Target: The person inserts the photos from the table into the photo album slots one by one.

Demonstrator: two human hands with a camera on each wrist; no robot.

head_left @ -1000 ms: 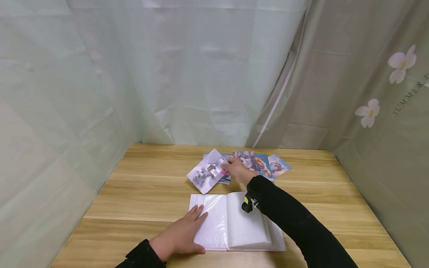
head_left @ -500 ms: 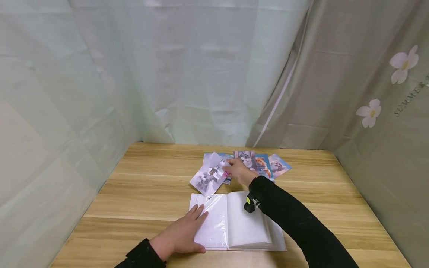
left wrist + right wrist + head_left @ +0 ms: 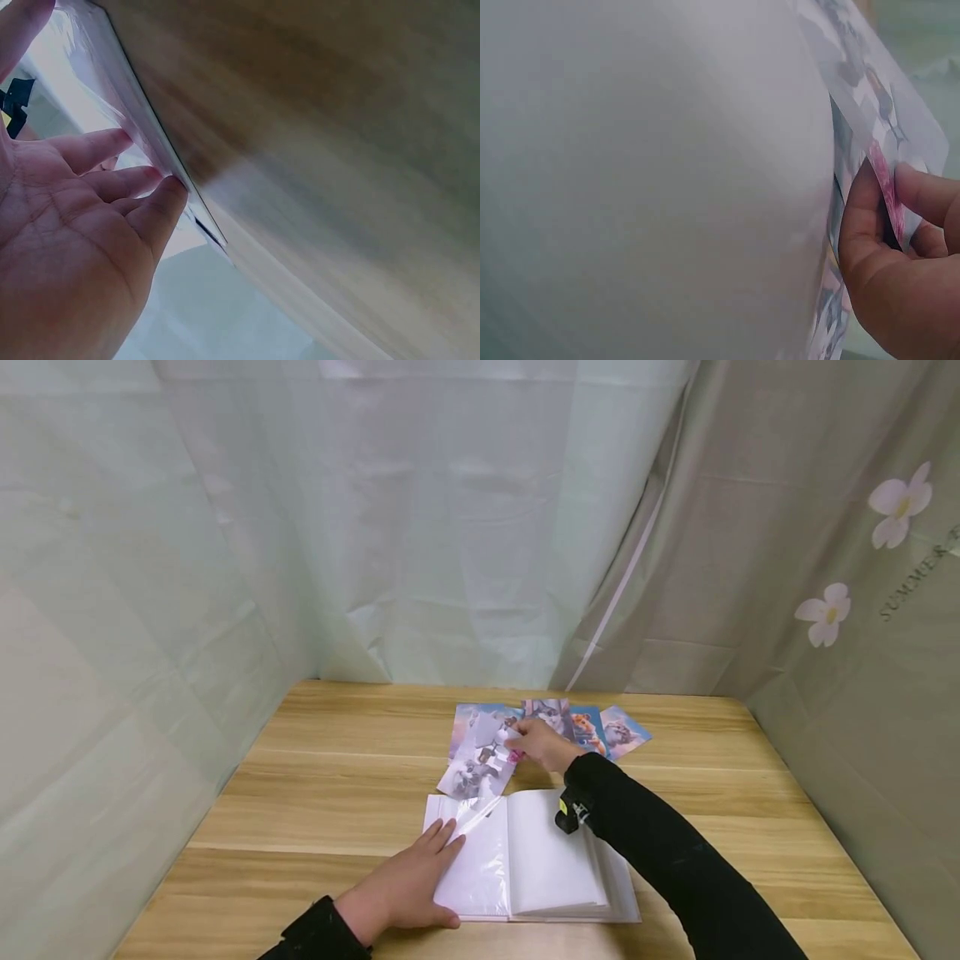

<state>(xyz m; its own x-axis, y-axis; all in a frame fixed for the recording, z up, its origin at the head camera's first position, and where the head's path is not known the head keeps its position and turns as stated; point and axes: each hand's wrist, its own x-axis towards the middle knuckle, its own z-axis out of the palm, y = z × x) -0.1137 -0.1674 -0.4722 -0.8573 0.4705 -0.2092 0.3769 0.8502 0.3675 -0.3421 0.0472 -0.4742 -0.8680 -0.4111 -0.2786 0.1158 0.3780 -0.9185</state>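
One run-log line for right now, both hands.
left hand: on left edge of open album | right hand: pinches card, near end at album's far edge | other cards: beyond album

Curtained booth: curtains [image 3: 480,527] hang behind and beside wooden table [image 3: 337,731].

The right hand [image 3: 543,745] hides part of the pinched card [image 3: 478,767], which covers some of the cards [image 3: 463,727] toward the far edge of the table [image 3: 330,793]. Whether its near corner lies in or over the clear pocket [image 3: 480,877] of the album [image 3: 555,860] cannot be told. The table's near edge and the curtain lettering [image 3: 909,580] are cut off; the right wrist view blurs the page [image 3: 660,180].
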